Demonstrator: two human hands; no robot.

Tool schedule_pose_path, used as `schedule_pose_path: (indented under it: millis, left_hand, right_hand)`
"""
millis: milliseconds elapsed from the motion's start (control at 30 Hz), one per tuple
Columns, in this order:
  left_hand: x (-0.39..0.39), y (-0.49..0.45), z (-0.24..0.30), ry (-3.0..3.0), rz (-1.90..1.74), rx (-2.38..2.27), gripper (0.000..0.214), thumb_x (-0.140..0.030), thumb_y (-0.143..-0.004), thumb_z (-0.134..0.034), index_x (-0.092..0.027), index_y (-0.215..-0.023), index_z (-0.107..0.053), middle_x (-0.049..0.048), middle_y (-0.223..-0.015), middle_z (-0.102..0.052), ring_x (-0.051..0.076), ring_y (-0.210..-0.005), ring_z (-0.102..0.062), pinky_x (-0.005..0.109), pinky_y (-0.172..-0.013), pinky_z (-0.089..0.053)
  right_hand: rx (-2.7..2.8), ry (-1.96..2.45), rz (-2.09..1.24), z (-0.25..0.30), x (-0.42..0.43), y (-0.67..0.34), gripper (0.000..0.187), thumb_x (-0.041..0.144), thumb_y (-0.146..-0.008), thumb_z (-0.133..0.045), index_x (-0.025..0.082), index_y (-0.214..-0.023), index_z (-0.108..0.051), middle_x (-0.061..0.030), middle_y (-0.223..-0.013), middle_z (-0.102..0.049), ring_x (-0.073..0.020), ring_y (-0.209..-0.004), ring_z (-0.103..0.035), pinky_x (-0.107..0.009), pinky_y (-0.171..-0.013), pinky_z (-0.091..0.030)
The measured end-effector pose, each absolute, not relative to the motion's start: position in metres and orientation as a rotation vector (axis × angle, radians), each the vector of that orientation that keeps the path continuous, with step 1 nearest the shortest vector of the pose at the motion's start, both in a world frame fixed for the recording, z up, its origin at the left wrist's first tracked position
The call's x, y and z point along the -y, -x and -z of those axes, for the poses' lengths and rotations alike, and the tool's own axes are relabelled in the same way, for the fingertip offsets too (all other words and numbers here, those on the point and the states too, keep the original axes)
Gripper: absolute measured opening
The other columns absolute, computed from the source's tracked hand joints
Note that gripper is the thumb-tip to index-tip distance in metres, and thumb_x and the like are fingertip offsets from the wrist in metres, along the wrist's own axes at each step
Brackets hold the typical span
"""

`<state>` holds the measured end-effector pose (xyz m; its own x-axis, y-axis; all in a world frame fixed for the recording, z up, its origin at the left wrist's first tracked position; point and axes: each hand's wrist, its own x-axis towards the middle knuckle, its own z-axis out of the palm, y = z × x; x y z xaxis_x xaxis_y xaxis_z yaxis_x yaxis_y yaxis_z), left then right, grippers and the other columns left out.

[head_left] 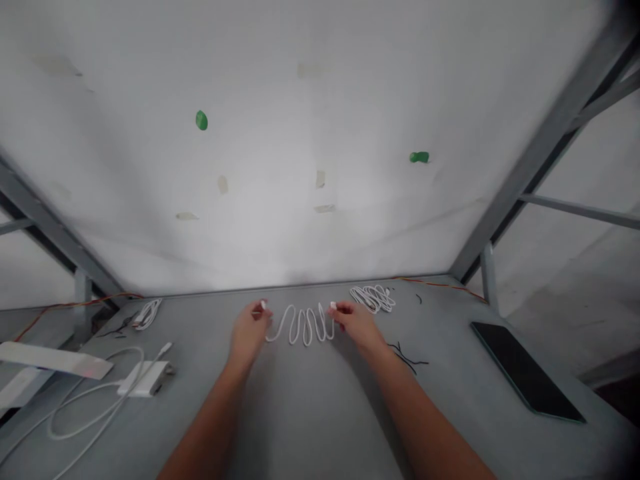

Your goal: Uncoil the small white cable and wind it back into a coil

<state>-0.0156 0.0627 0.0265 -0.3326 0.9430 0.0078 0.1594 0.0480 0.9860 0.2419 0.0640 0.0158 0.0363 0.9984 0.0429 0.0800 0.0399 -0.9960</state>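
Note:
My left hand (249,328) and my right hand (354,323) rest over a grey table (295,407), a short way apart. Between them, a white cable (300,327) lies bent in tight zigzag loops. Each hand pinches a small white connector end, the left one (263,305) and the right one (333,305), and these appear to belong to that cable. Just beyond my right hand lies a coiled white cable (373,298), not touching it.
A white power adapter (143,379) with loose white cords sits at the left, beside a small white coil (147,315) and a long white strip (55,359). Thin black wires (406,357) and a dark tablet (525,368) lie right. A white wall (320,133) and grey metal frame (540,140) rise behind.

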Motion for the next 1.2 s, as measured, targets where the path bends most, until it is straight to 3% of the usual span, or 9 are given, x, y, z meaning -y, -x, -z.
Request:
schedule_pose_path:
  millis: [133, 300, 400, 500, 667, 767, 900, 1200]
  left_hand:
    - [-0.073, 0.088, -0.04, -0.753, -1.745, -1.705, 0.015, -0.012, -0.079, -0.065, -0.017, -0.092, -0.064, -0.0007, -0.076, -0.063, 0.015, -0.064, -0.066, 0.027, -0.065, -0.052]
    - [-0.071, 0.158, -0.053, -0.335, -2.118, -1.746, 0.019, -0.003, -0.072, -0.06, -0.017, -0.085, -0.057, -0.0065, -0.069, -0.052, 0.008, -0.051, -0.048, 0.02, -0.052, -0.04]
    - [-0.07, 0.162, -0.054, -0.39, -2.154, -1.725, 0.016, -0.007, -0.076, -0.06, -0.016, -0.089, -0.06, -0.0066, -0.07, -0.051, 0.007, -0.052, -0.045, 0.019, -0.051, -0.038]
    - [-0.072, 0.144, -0.052, -0.523, -2.168, -1.681, 0.013, -0.017, -0.082, -0.064, -0.016, -0.095, -0.065, -0.0043, -0.077, -0.058, 0.008, -0.056, -0.05, 0.022, -0.058, -0.047]
    - [-0.065, 0.093, -0.049, -1.053, -1.822, -1.817, 0.024, -0.038, -0.086, -0.071, -0.016, -0.096, -0.075, 0.0046, -0.086, -0.072, 0.018, -0.076, -0.066, 0.034, -0.081, -0.056]
    - [-0.054, 0.058, -0.048, -1.482, -1.577, -1.839, 0.028, -0.044, -0.085, -0.072, -0.019, -0.094, -0.079, 0.006, -0.087, -0.075, 0.021, -0.077, -0.066, 0.035, -0.08, -0.055]
    - [-0.044, 0.019, -0.041, -1.885, -1.381, -1.48, 0.023, -0.041, -0.092, -0.065, -0.024, -0.095, -0.08, 0.0045, -0.093, -0.076, 0.02, -0.083, -0.069, 0.033, -0.081, -0.056]
    - [-0.038, 0.003, -0.037, -1.857, -1.181, -1.193, 0.017, -0.036, -0.091, -0.067, -0.024, -0.095, -0.078, 0.0051, -0.101, -0.08, 0.021, -0.093, -0.074, 0.034, -0.087, -0.06]
  right_hand:
    - [0.582, 1.167, -0.868, -0.029, -0.077, -0.301, 0.028, 0.032, -0.058, -0.089, 0.019, -0.065, -0.065, -0.0018, -0.063, -0.067, -0.0184, -0.057, -0.063, -0.028, -0.049, -0.049]
    - [0.281, 1.076, -0.599, -0.044, -0.078, -0.361, 0.036, 0.029, -0.072, -0.086, 0.023, -0.07, -0.05, 0.0076, -0.062, -0.058, -0.0129, -0.059, -0.062, -0.03, -0.068, -0.06]
    - [0.244, 1.049, -0.553, -0.044, -0.077, -0.366, 0.036, 0.028, -0.071, -0.089, 0.023, -0.071, -0.053, 0.0067, -0.063, -0.059, -0.0137, -0.059, -0.062, -0.032, -0.067, -0.061]
    - [0.316, 1.054, -0.526, -0.041, -0.078, -0.352, 0.035, 0.035, -0.065, -0.092, 0.02, -0.074, -0.062, 0.0026, -0.067, -0.064, -0.0165, -0.062, -0.065, -0.033, -0.064, -0.059]
    - [0.919, 1.291, -0.413, -0.038, -0.073, -0.312, 0.039, 0.052, -0.074, -0.082, 0.017, -0.09, -0.079, -0.0075, -0.086, -0.073, -0.0197, -0.072, -0.064, -0.036, -0.07, -0.055]
    - [1.403, 1.365, -0.359, -0.037, -0.066, -0.281, 0.023, 0.041, -0.084, -0.075, 0.021, -0.091, -0.084, -0.0082, -0.09, -0.073, -0.0186, -0.071, -0.062, -0.034, -0.072, -0.053]
    - [1.831, 1.272, -0.498, -0.03, -0.056, -0.245, 0.015, 0.021, -0.084, -0.074, 0.023, -0.093, -0.086, -0.0062, -0.086, -0.071, -0.0169, -0.071, -0.063, -0.03, -0.07, -0.05]
    - [1.739, 1.05, -0.888, -0.031, -0.048, -0.228, 0.021, 0.019, -0.084, -0.071, 0.023, -0.099, -0.084, -0.0067, -0.096, -0.072, -0.021, -0.087, -0.067, -0.034, -0.081, -0.052]
